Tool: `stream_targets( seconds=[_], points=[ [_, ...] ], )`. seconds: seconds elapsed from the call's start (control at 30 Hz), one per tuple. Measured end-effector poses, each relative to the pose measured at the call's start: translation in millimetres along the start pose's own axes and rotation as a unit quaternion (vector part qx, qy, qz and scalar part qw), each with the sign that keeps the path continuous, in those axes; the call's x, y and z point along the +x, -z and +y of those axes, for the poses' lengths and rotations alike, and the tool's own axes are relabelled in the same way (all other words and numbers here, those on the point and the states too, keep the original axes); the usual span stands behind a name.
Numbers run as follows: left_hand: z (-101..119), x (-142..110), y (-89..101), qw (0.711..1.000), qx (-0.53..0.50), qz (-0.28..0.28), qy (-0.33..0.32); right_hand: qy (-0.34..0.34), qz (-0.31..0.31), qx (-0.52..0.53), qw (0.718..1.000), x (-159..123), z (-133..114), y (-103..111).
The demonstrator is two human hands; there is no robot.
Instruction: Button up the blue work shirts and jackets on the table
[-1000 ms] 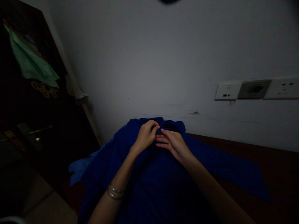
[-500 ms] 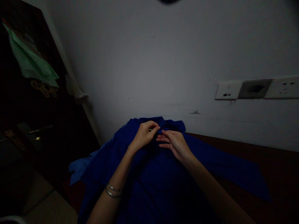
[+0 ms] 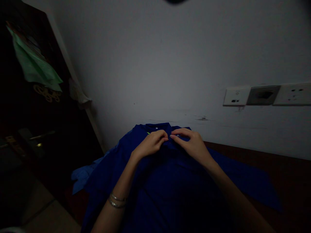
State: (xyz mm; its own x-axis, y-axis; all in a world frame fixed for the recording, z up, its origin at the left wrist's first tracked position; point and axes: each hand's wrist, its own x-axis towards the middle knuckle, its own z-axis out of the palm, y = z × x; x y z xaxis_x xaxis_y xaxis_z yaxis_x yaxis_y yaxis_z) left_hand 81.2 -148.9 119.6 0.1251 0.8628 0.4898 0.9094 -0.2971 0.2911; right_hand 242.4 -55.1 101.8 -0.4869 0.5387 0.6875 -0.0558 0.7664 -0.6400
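A dark blue collared shirt is spread out below me, its collar lying against the wall and one sleeve reaching to the right. My left hand is closed in a pinch on the cloth just below the collar. Opposite it, my right hand has thumb and forefinger close together at the shirt front, pinching the cloth; exactly what lies between the tips is too dark to make out. A small yellow-green bit shows beside my left knuckles, and a pale label sits inside the collar.
Lighter blue cloth sticks out under the shirt's left side. The shirt lies on a dark reddish-brown surface. Behind it rises a grey wall with sockets. A dark door with a handle and hanging green cloth stands left.
My right hand has turned, moved slightly right and up, and drawn its spread fingers into a pinch. My left hand has shifted a little lower, uncovering the collar's label.
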Motion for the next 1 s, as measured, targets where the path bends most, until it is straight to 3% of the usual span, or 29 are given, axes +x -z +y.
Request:
stream_targets(
  seconds=[0.13,0.3,0.43,0.5,0.7,0.87,1.0],
  points=[
    [6.1,0.3,-2.7,1.0,-0.012,0.0,-0.009,-0.043,-0.123,0.056,0.99,0.1,5.4,-4.7],
    [8.8,1.6,-4.9,0.999,-0.035,0.019,-0.015,-0.041,-0.145,0.059,0.987,-0.9,5.8,-4.3],
    [9.8,4.0,-9.1,0.99,-0.102,0.092,0.044,-0.041,-0.126,0.041,0.99,-0.1,7.1,-2.0],
    [9.2,4.5,-10.5,0.983,-0.126,0.103,0.08,-0.043,-0.106,0.034,0.993,0.5,8.4,-1.8],
    [4.3,2.1,-8.6,0.987,-0.128,0.03,0.097,-0.074,-0.066,0.086,0.991,1.2,14.5,-5.3],
    [3.3,0.3,-4.3,0.988,-0.133,0.005,0.083,-0.081,-0.106,0.106,0.985,0.6,14.3,-4.4],
    [4.3,-0.4,-3.1,0.99,-0.119,-0.016,0.072,-0.003,-0.003,0.063,0.998,0.3,7.4,-0.2]
  ],
)
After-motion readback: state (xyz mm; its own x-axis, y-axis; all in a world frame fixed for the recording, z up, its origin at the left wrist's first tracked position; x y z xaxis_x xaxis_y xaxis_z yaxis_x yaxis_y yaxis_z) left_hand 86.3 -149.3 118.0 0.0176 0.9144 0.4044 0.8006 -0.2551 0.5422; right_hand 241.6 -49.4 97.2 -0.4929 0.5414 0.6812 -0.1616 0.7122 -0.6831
